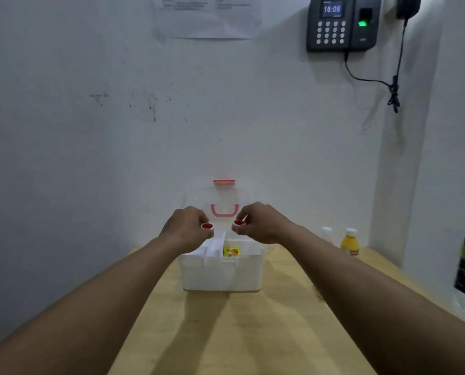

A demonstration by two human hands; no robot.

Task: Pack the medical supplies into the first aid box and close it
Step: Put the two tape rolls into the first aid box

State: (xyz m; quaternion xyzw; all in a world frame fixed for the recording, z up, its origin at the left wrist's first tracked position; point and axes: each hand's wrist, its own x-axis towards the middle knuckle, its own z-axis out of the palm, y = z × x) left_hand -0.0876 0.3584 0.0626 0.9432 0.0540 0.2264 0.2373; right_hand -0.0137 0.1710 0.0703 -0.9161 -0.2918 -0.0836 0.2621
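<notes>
While red-end-up over the box: vials, in left hand and right hand.

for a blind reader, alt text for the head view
Left hand and right hand each hold a small red-topped white pot over an open white plastic first aid box on a wooden table; a yellow bottle stands right of it.

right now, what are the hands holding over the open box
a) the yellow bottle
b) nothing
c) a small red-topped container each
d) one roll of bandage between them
c: the left hand pinches a red-topped container and the right hand pinches another, both above the open box; the yellow bottle stands apart on the table.
</notes>
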